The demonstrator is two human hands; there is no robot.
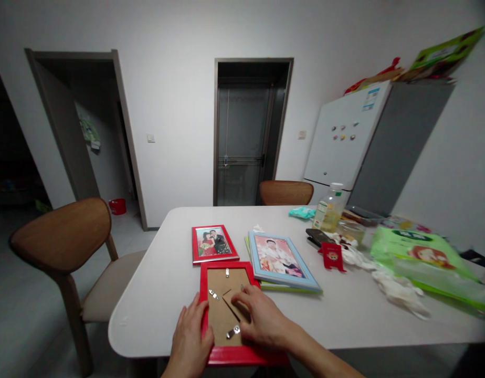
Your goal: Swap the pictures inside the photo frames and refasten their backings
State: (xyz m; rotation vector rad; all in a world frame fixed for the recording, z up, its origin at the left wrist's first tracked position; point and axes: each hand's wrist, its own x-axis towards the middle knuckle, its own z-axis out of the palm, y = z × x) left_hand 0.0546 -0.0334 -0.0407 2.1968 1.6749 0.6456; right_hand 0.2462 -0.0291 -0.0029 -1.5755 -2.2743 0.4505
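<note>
A red picture frame lies face down at the table's near edge, its brown backing board and small metal clips showing. My left hand holds the frame's left side, thumb over the red border. My right hand rests on the right part of the backing, fingers bent near the slit of the stand flap; what its fingertips grip, if anything, is hidden. Behind lies a second red frame with a photo of a couple. A light blue frame with a photo sits on a green one to the right.
On the white table at the right are a dark phone, a red card stand, a bottle, crumpled tissues and a green tissue pack. Wooden chairs stand left and behind.
</note>
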